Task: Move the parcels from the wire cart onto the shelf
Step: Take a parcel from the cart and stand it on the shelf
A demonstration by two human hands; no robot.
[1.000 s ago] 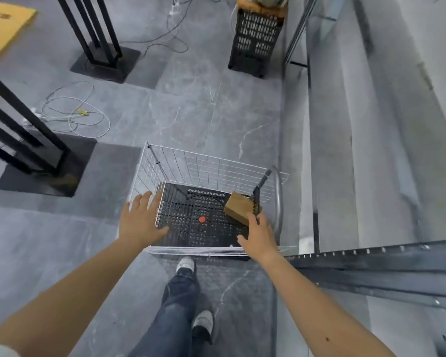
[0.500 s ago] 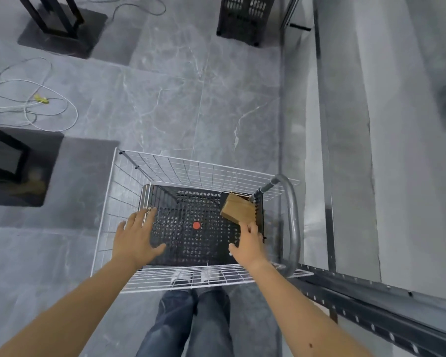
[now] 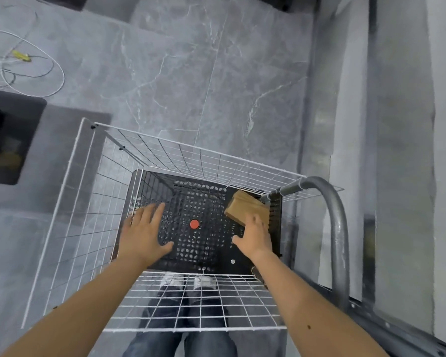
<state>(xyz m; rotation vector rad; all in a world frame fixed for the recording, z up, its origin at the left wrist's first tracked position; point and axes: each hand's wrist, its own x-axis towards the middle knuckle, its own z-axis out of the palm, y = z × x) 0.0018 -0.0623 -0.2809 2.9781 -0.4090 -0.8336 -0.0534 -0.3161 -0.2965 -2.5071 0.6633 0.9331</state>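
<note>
A white wire cart (image 3: 70, 191) with a black perforated floor stands below me on the grey floor. One small brown cardboard parcel (image 3: 243, 206) leans tilted in the cart's far right corner. My right hand (image 3: 255, 235) reaches down inside the cart, its straight fingers touching the parcel's near edge. My left hand (image 3: 143, 235) hovers with spread fingers over the left side of the cart floor, holding nothing. The grey metal shelf (image 3: 402, 176) runs along the right.
The cart's grey tubular handle (image 3: 339, 228) curves up at its right side, next to the shelf frame. A red dot (image 3: 194, 223) marks the cart floor. Loose white cables (image 3: 34, 73) lie on the floor at far left, near a dark stand base (image 3: 8, 140).
My view has tilted down and closer over the cart. Both hands have moved from the cart's near rim down into the basket, the right hand staying at the parcel.
</note>
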